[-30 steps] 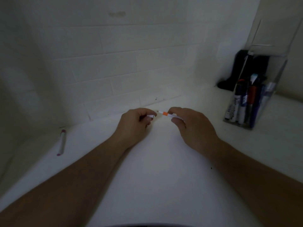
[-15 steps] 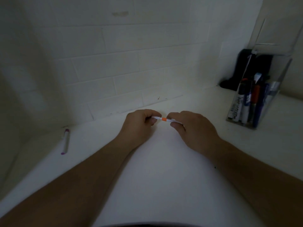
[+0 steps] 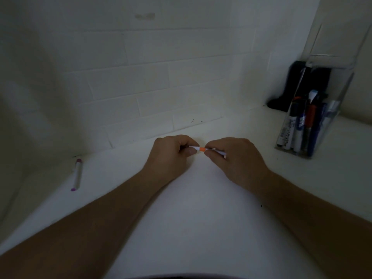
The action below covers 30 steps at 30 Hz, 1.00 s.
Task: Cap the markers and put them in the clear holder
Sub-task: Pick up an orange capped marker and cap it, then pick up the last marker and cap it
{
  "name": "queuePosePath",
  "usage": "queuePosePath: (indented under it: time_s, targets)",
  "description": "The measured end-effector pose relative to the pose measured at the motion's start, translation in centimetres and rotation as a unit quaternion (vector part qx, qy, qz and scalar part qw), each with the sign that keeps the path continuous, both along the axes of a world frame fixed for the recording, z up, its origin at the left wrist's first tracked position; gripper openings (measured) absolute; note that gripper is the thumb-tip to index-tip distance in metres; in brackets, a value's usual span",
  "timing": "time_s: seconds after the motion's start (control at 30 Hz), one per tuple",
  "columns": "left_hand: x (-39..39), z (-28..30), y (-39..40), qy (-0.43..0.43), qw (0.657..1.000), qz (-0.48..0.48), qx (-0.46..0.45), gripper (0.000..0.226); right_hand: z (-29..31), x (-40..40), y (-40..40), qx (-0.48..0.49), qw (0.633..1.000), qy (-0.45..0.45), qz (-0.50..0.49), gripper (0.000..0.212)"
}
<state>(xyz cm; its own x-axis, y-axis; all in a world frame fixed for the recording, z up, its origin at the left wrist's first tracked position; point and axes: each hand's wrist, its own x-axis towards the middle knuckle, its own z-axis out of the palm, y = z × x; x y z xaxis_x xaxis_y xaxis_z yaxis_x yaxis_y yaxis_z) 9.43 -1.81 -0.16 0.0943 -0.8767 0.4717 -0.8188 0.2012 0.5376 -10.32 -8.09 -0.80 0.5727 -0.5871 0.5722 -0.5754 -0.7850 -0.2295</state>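
A thin white marker with an orange band (image 3: 202, 149) spans the small gap between my two hands above the white counter. My right hand (image 3: 234, 158) pinches its barrel, whose end shows at the palm. My left hand (image 3: 171, 154) is closed on the white piece at the marker's left end; whether that piece is the cap I cannot tell. A white marker with purple ends (image 3: 77, 174) lies on the counter at the far left. The clear holder (image 3: 330, 125) stands at the right with several capped markers upright inside.
A white tiled wall (image 3: 153, 87) runs close behind my hands and meets a side wall at the right corner. A black object (image 3: 289, 87) stands behind the holder. The white counter (image 3: 201, 208) stretches toward me between my forearms.
My hands have come closer together, so less of the marker shows between them. The view has shifted slightly; the purple marker and the holder have not moved.
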Motion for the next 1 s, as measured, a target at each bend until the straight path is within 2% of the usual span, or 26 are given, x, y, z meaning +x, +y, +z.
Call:
queuePosePath:
  time_s: [0.23,0.4,0.53,0.6,0.67,0.77,0.87,0.93,1.0]
  targets:
    - [-0.2,0.0,0.0,-0.05,0.998,-0.024,-0.011,0.008,0.2,-0.3,0.0,0.024,1.0,0.005,0.006,0.029]
    - [-1.3,0.7,0.4,-0.055,0.997,-0.026,-0.048,0.011,1.2,-0.6,0.8,-0.055,0.993,0.105,-0.026,0.027]
    - [-2.2,1.6,1.2,0.022,0.994,-0.042,-0.097,0.019,3.4,-1.8,1.4,-0.026,0.991,0.128,0.007,0.018]
    - [-2.5,1.7,1.7,0.051,0.992,-0.065,-0.091,0.028,5.6,-3.5,1.5,-0.041,0.994,0.098,-0.018,0.017]
    - [-2.7,1.5,1.9,0.004,0.991,-0.092,-0.092,0.031,8.7,-5.6,1.7,-0.064,0.996,0.01,-0.061,0.014]
    - [-2.9,0.9,2.0,-0.102,0.982,-0.119,-0.102,0.031,13.4,-9.2,1.6,-0.095,0.978,-0.098,-0.16,0.007]
    - [-3.4,0.4,2.4,-0.147,0.971,-0.143,-0.119,0.029,15.8,-12.6,0.1,-0.124,0.955,-0.118,-0.243,0.016]
    - [-4.0,0.4,2.6,-0.193,0.958,-0.165,-0.133,0.028,15.7,-14.2,-0.8,-0.095,0.951,-0.122,-0.268,0.019]
    - [-4.8,0.4,2.8,-0.243,0.939,-0.199,-0.139,0.027,14.8,-14.9,-1.5,-0.067,0.95,-0.073,-0.296,0.016]
